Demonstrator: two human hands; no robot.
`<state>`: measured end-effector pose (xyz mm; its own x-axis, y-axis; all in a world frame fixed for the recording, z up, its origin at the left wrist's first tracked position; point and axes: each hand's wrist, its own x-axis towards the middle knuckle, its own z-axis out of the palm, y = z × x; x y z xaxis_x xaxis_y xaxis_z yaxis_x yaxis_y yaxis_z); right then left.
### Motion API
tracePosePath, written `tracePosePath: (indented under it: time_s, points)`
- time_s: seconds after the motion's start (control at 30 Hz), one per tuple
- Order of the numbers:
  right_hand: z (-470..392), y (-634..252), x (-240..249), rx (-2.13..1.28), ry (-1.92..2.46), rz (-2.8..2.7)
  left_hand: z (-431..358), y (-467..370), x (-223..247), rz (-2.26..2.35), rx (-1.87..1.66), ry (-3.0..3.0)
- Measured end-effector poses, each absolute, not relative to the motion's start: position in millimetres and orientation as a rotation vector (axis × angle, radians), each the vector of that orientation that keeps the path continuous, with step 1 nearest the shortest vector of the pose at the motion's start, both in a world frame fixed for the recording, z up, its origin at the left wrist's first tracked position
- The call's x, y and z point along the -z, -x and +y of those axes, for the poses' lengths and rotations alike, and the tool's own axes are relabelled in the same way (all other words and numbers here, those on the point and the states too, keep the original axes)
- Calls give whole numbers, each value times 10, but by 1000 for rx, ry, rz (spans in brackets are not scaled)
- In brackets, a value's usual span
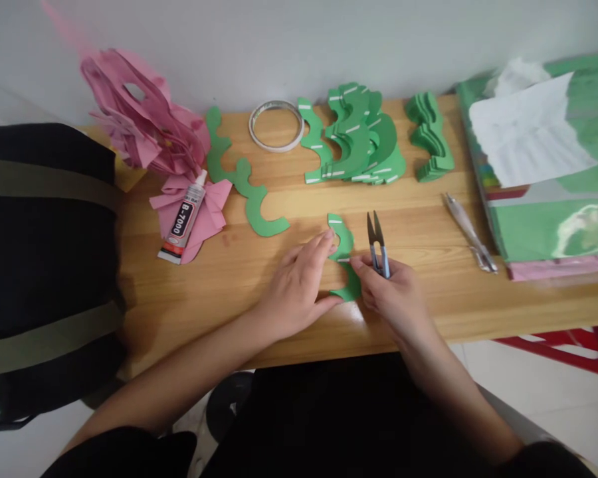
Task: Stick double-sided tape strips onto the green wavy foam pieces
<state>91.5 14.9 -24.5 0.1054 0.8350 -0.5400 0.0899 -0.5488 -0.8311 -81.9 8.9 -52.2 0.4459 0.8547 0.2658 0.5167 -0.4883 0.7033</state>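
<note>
A wavy green cutout lies on the wooden table, with short white strips across it. My left hand rests on its left side, fingers stretched out and thumb at its lower end. In my right hand are thread snips with blue handles, dark blades pointing away from me. The thumb and forefinger of that hand touch the white strip at the cutout's middle; the other fingers are partly hidden. Behind it lie a roll of white tape and a pile of green cutouts, several marked with white strips.
Left are plain green cutouts, pink folded pieces, a B-7000 glue tube and a black bag. Right are stacked green cutouts, a pen and a green package under white paper. A wall stands behind.
</note>
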Motion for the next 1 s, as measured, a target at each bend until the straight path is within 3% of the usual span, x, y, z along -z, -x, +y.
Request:
tracePosePath:
  time_s: [0.73,1.0]
  points:
    - [105,-876,302,-1411,1759,-942,23,796,536,1126,-734,-2459]
    - [33,-1144,233,-912,1854,-1384,18,796,506,1119,-701,-2423]
